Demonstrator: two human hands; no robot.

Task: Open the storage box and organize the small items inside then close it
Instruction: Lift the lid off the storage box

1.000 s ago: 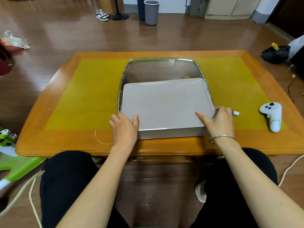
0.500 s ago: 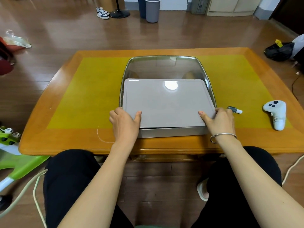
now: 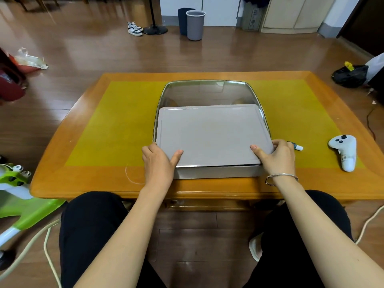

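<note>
A shiny wooden bench with a flat yellow middle carries a clear, rounded storage box, its smooth grey flat lid lying on top, gripped at the near corners by the left hand and right hand, fingers curled around its edges.

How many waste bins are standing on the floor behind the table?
2. A grey plastic waste bin stands near the far wall, and a dark blue waste bin stands close behind it on its left, partly hidden. Others may be outside the view.
</note>
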